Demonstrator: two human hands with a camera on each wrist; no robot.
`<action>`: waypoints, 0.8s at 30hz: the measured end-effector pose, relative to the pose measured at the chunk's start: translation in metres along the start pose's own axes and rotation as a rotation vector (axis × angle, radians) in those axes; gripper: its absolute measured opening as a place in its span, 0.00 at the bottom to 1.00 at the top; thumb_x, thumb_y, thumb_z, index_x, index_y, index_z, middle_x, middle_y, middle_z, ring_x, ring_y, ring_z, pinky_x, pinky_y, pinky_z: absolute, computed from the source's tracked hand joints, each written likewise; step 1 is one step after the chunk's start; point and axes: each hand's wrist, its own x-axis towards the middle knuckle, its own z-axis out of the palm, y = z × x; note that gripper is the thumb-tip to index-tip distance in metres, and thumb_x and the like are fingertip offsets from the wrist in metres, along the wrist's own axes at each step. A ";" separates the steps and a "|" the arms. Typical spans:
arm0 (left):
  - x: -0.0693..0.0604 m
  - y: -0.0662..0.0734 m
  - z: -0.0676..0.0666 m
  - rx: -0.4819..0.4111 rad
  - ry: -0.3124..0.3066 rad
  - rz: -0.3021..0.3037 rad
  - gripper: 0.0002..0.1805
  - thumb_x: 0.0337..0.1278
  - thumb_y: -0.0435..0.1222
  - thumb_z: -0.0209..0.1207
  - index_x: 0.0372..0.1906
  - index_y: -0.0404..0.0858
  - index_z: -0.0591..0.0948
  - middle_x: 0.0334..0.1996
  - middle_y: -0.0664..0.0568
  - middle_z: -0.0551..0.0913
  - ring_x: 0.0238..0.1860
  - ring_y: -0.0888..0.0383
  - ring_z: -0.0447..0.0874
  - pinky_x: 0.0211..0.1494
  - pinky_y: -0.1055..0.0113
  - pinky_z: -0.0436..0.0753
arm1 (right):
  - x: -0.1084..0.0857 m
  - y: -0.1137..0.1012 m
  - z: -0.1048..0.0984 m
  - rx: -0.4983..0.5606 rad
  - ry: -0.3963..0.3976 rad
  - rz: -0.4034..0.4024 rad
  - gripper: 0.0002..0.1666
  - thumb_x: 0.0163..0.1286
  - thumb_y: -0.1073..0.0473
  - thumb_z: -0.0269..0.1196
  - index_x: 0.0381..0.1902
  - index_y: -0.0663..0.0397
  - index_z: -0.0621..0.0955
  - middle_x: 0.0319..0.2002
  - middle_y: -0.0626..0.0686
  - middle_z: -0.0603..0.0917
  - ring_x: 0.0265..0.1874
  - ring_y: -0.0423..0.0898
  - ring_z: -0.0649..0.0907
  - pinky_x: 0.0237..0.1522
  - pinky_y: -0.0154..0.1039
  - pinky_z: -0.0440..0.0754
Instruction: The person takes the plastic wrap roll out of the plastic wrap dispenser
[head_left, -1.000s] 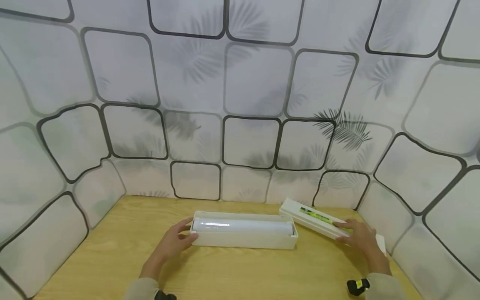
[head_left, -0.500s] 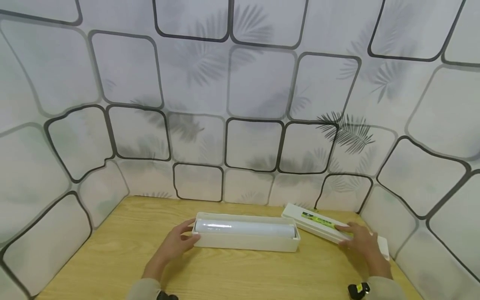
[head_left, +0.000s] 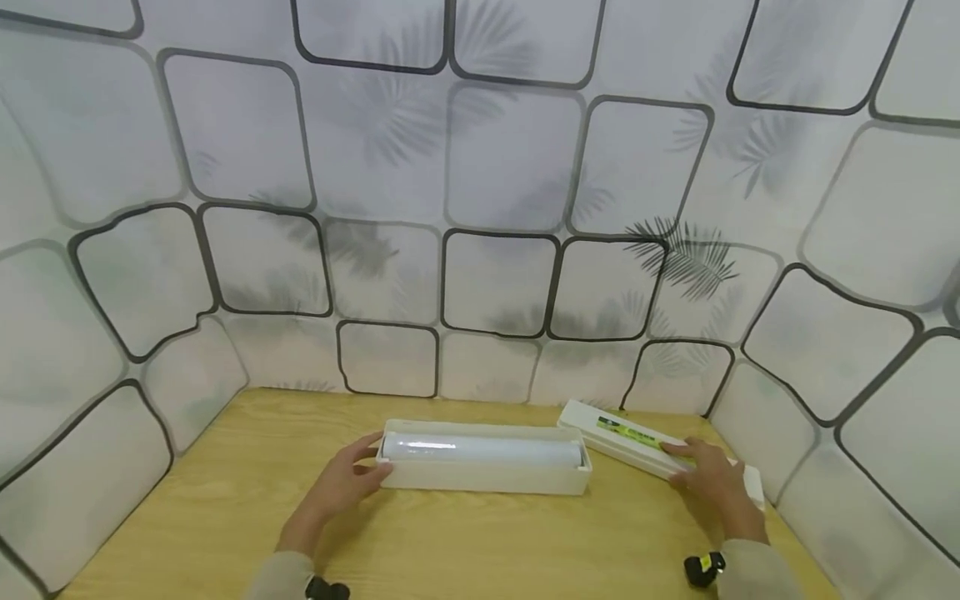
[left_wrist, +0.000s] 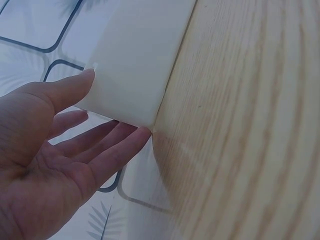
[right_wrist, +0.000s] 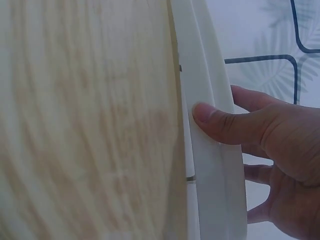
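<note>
- Head view: the likeliest trouble, I'd judge, is the lid (head_left: 633, 451) knocking the box (head_left: 483, 479), since its left end slants just behind the box's rear right corner; whether they touch, I cannot tell. A hard bump could push the box askew.
- Head view: the long white box stands level on the table (head_left: 480, 542), uncovered, with one shiny pale roll (head_left: 480, 451) lying lengthwise inside, filling most of it. Tipping the box could spill the roll. The lid, with its yellow-green label (head_left: 633, 432) facing up, lies to the box's right.
- Left wrist view: the left hand (left_wrist: 62, 172) holds the box's end, thumb at the long side's upper corner, fingers well parted from it and reaching behind the end. So light a hold might let the box slide if jarred. The roll is hidden here.
- Right wrist view: the right hand (right_wrist: 285, 137) grips the lid, thumb on one long edge, fingers across it, parted by the lid's breadth. Patterned wall (right_wrist: 265, 30) shows in a sliver beneath, suggesting a raised edge; slackened fingers could drop it.
</note>
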 end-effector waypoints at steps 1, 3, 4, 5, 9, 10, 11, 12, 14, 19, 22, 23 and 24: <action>0.000 0.000 -0.001 0.001 0.000 0.006 0.36 0.71 0.34 0.61 0.77 0.26 0.62 0.68 0.19 0.68 0.53 0.35 0.87 0.49 0.54 0.91 | 0.001 -0.001 0.001 0.005 0.013 -0.002 0.35 0.58 0.56 0.74 0.65 0.52 0.82 0.70 0.78 0.69 0.67 0.82 0.67 0.59 0.91 0.49; 0.000 0.001 -0.002 0.000 -0.005 0.013 0.36 0.72 0.34 0.61 0.76 0.25 0.62 0.68 0.18 0.68 0.54 0.34 0.87 0.49 0.53 0.91 | 0.001 -0.001 0.004 0.022 0.028 -0.003 0.35 0.57 0.58 0.73 0.65 0.53 0.82 0.70 0.78 0.69 0.67 0.82 0.67 0.59 0.91 0.49; 0.000 0.001 -0.003 -0.004 -0.009 0.013 0.36 0.71 0.34 0.61 0.76 0.25 0.61 0.68 0.18 0.67 0.54 0.33 0.86 0.49 0.53 0.91 | 0.001 -0.001 0.004 0.025 0.033 -0.006 0.35 0.57 0.58 0.73 0.65 0.53 0.82 0.69 0.78 0.69 0.66 0.82 0.68 0.58 0.91 0.49; 0.000 0.001 -0.003 -0.009 -0.011 0.011 0.36 0.71 0.33 0.61 0.76 0.25 0.61 0.68 0.17 0.67 0.54 0.32 0.86 0.49 0.52 0.91 | 0.001 0.000 0.005 0.029 0.034 -0.007 0.35 0.56 0.58 0.73 0.65 0.53 0.82 0.69 0.79 0.69 0.66 0.82 0.68 0.58 0.92 0.49; -0.001 0.001 -0.001 -0.017 -0.018 0.016 0.36 0.72 0.33 0.61 0.76 0.24 0.61 0.67 0.16 0.67 0.54 0.32 0.86 0.50 0.51 0.90 | 0.000 0.002 0.004 0.024 0.022 -0.008 0.36 0.57 0.57 0.73 0.65 0.53 0.81 0.69 0.78 0.69 0.66 0.82 0.68 0.58 0.91 0.51; -0.001 0.000 0.000 -0.019 -0.022 0.022 0.36 0.72 0.33 0.61 0.76 0.24 0.61 0.67 0.16 0.68 0.54 0.32 0.86 0.49 0.51 0.90 | 0.000 0.003 0.004 0.019 0.017 -0.002 0.36 0.57 0.57 0.73 0.66 0.52 0.81 0.70 0.78 0.69 0.67 0.82 0.68 0.59 0.91 0.50; -0.001 0.000 0.000 -0.020 -0.028 0.029 0.36 0.72 0.33 0.60 0.76 0.24 0.60 0.67 0.16 0.68 0.54 0.32 0.86 0.50 0.51 0.90 | 0.000 0.003 0.003 0.015 0.013 0.006 0.36 0.57 0.57 0.73 0.66 0.52 0.81 0.70 0.77 0.69 0.67 0.81 0.67 0.59 0.90 0.50; 0.000 -0.001 0.001 -0.017 -0.036 0.035 0.36 0.72 0.34 0.60 0.77 0.24 0.60 0.67 0.17 0.68 0.54 0.33 0.86 0.50 0.52 0.90 | -0.001 0.003 0.002 0.009 0.010 0.013 0.36 0.57 0.57 0.74 0.65 0.52 0.81 0.70 0.77 0.69 0.67 0.81 0.67 0.60 0.90 0.50; 0.000 -0.001 0.002 -0.018 -0.039 0.035 0.36 0.72 0.34 0.60 0.76 0.23 0.60 0.67 0.17 0.68 0.54 0.33 0.86 0.50 0.52 0.90 | -0.001 0.003 0.002 0.004 0.012 0.017 0.34 0.58 0.58 0.73 0.65 0.53 0.82 0.70 0.77 0.69 0.67 0.81 0.68 0.60 0.89 0.51; -0.002 -0.001 0.002 -0.001 0.001 0.006 0.36 0.72 0.33 0.61 0.76 0.24 0.61 0.67 0.17 0.68 0.53 0.34 0.87 0.49 0.52 0.91 | 0.002 0.001 0.003 -0.071 0.041 -0.039 0.25 0.65 0.63 0.68 0.61 0.52 0.84 0.66 0.74 0.75 0.60 0.78 0.77 0.49 0.74 0.77; -0.002 -0.001 0.000 0.007 0.005 0.012 0.36 0.72 0.33 0.61 0.76 0.25 0.61 0.68 0.17 0.68 0.53 0.33 0.87 0.49 0.52 0.91 | 0.003 -0.002 0.003 -0.090 0.046 -0.049 0.22 0.67 0.65 0.66 0.60 0.53 0.85 0.65 0.74 0.76 0.58 0.78 0.78 0.40 0.66 0.83; -0.002 -0.001 -0.001 0.006 0.005 0.013 0.36 0.72 0.33 0.61 0.76 0.25 0.61 0.68 0.17 0.68 0.53 0.32 0.86 0.49 0.52 0.91 | 0.003 -0.003 0.003 -0.087 0.042 -0.047 0.22 0.68 0.65 0.66 0.60 0.54 0.85 0.66 0.74 0.76 0.58 0.78 0.77 0.41 0.66 0.83; -0.002 -0.001 -0.002 0.007 0.002 0.015 0.36 0.72 0.33 0.61 0.76 0.25 0.61 0.68 0.17 0.67 0.54 0.32 0.86 0.49 0.52 0.91 | 0.003 -0.005 0.003 -0.081 0.037 -0.042 0.22 0.68 0.65 0.66 0.60 0.54 0.85 0.66 0.74 0.75 0.59 0.78 0.77 0.42 0.67 0.83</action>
